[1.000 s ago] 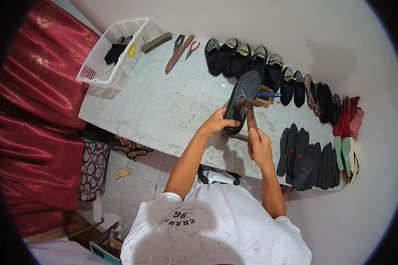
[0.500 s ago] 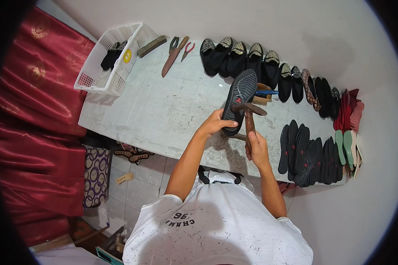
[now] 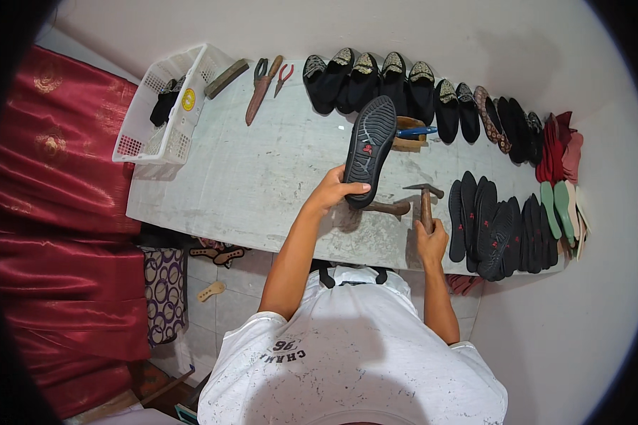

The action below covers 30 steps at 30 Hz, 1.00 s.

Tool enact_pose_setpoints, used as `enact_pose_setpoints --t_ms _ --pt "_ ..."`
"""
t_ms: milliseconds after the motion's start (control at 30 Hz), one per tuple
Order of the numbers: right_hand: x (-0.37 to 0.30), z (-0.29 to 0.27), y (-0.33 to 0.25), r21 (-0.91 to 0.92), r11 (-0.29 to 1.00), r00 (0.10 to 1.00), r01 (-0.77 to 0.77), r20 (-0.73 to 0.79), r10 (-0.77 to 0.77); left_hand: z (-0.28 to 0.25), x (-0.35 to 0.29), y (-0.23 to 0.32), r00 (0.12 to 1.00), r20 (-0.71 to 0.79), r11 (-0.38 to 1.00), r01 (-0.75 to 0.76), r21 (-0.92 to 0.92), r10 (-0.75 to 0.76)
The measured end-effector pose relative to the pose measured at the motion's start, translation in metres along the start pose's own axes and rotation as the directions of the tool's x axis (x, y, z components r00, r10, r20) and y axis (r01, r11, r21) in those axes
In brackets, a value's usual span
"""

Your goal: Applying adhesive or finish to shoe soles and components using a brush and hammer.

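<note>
My left hand (image 3: pixel 340 191) is closed round the heel end of a black shoe (image 3: pixel 371 145), its ribbed sole turned up toward me, with a small red mark in the middle. To the right, my right hand (image 3: pixel 431 242) grips the wooden handle of a hammer (image 3: pixel 425 205). The hammer's dark metal head lies over the table, apart from the shoe. A wooden-looking rod with a thick end (image 3: pixel 392 208) shows behind the shoe's heel; part of it is hidden. Just beyond the shoe, a small wooden box (image 3: pixel 409 142) bears a blue tool (image 3: pixel 417 132).
Finished-looking shoes (image 3: pixel 361 81) line the table's (image 3: pixel 213 170) far edge. Several black soles (image 3: pixel 483 227) and green insoles (image 3: pixel 564 209) lie at the right. Pliers (image 3: pixel 283 79), a sheathed knife (image 3: pixel 262 95), a grey block (image 3: pixel 227 78) and a white basket (image 3: pixel 181 145) stand far left.
The hammer has moved away from the sole, to the right and lower, with my right hand still round its handle. My left hand keeps hold of the shoe; the view has shifted slightly.
</note>
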State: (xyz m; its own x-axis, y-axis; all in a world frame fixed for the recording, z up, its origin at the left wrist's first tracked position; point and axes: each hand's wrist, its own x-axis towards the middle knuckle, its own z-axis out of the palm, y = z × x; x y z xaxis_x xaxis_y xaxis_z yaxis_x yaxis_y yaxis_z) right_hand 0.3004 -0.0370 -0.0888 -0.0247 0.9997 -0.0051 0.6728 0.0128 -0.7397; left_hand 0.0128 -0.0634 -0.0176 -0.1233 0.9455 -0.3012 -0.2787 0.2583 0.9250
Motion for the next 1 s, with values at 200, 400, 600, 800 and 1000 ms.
enact_pose_setpoints --t_ms 200,400,600,800,1000 --pt "-0.009 0.018 0.021 -0.111 0.993 0.999 0.029 0.04 -0.025 -0.004 0.001 -0.002 0.999 0.008 0.999 0.037 0.013 -0.037" --pt "-0.01 0.029 0.021 -0.209 0.972 0.994 0.107 0.038 -0.102 0.004 -0.008 0.006 0.999 -0.025 0.998 0.028 0.064 -0.026" --pt "0.005 0.01 -0.003 -0.301 0.94 0.973 0.16 0.21 -0.098 0.001 -0.014 0.013 0.996 -0.089 0.958 0.022 0.284 0.003" --pt "0.024 0.006 -0.065 0.25 0.939 0.922 0.235 0.249 -0.297 -0.012 -0.006 0.011 0.995 -0.063 0.941 -0.054 0.335 0.08" --pt "0.008 0.003 -0.128 0.367 0.892 0.886 0.264 0.273 -0.375 -0.032 0.032 0.035 0.975 -0.135 0.9 -0.102 0.423 0.175"
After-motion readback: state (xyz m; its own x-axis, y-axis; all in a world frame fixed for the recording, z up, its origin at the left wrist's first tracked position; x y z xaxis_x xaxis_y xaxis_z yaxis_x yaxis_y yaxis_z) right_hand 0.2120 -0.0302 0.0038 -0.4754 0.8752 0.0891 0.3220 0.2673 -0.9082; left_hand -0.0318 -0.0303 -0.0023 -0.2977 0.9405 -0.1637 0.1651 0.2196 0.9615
